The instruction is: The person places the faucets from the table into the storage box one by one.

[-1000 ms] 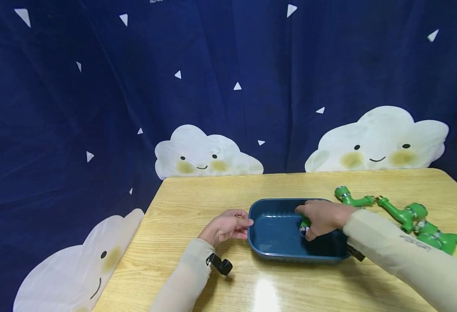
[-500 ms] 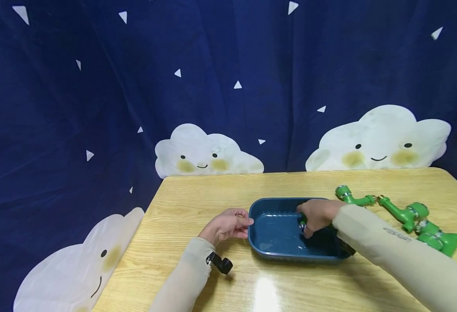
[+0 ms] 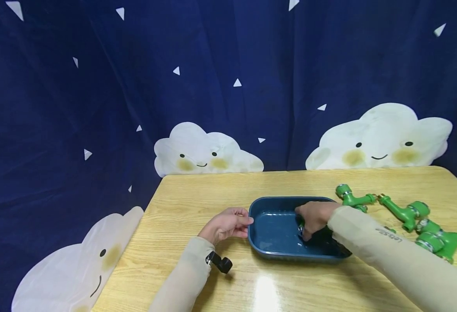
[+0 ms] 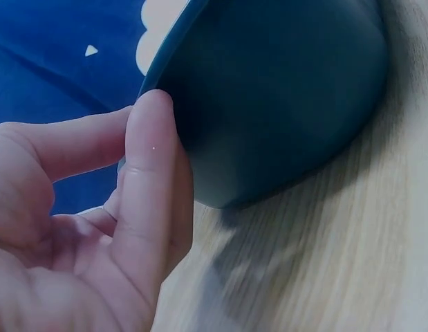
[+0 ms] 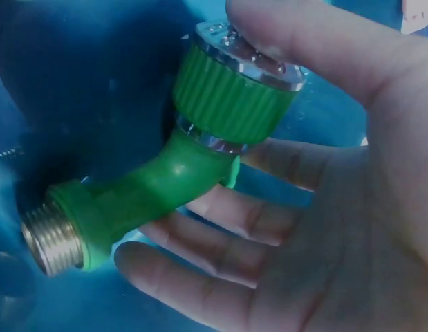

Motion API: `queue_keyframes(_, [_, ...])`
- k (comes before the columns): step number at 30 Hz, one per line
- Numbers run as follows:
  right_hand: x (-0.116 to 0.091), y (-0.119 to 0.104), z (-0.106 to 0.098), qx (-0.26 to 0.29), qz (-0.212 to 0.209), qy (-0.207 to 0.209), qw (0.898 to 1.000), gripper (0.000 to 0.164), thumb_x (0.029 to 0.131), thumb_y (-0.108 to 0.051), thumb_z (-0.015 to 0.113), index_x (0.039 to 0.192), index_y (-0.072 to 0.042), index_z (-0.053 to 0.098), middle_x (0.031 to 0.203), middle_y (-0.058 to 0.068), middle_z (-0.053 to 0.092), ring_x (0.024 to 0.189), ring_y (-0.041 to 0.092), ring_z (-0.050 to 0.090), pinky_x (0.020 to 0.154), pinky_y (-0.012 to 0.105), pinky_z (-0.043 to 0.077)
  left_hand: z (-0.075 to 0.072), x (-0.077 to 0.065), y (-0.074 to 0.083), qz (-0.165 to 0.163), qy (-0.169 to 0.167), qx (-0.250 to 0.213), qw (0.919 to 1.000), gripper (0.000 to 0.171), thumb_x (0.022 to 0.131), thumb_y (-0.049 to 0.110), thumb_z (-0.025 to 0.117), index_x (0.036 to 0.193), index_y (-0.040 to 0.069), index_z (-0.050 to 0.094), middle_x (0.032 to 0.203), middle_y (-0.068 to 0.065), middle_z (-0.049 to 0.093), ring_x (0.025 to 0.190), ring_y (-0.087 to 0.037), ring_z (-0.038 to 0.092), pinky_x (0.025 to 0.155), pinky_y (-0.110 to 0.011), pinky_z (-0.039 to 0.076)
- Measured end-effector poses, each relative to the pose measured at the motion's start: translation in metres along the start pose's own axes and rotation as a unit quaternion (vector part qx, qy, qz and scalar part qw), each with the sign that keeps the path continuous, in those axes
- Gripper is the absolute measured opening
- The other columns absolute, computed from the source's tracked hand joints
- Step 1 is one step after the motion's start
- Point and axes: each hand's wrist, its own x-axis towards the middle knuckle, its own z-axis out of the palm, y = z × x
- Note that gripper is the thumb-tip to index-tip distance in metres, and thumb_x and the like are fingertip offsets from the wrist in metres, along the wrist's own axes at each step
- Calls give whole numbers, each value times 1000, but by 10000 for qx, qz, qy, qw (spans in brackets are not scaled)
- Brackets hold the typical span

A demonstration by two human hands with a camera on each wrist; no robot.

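A dark blue rectangular basin sits on the wooden table. My left hand pinches its left rim, thumb on one side and fingers on the other, as the left wrist view shows closely. Inside the basin's right half is my right hand, holding a green plastic faucet. Its thumb presses the silver-capped knob while the fingers curl beneath the body. The faucet's threaded metal end points away from the palm, close to the basin floor. From the head view, the hand hides most of this faucet.
Several more green faucets lie to the right of the basin: one at the back, a long-necked faucet, and a faucet cluster near the right sleeve, which partly covers the pieces. A blue curtain with clouds hangs behind the table.
My right hand and forearm have shifted slightly left and deeper into the basin with the faucet. The left hand and basin stay where they were.
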Motion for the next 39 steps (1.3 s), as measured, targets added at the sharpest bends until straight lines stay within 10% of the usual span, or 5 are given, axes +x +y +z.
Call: queue_keyframes(39, [-3, 0, 3, -76, -163, 9, 9998, 58, 73, -25, 87, 123, -12, 61, 115, 13, 62, 99, 27, 56, 97, 60, 51, -1, -1, 1, 25, -67, -6, 10000, 19, 94, 5, 62, 82, 14, 50, 64, 2, 55, 57, -7, 56, 53, -17, 56])
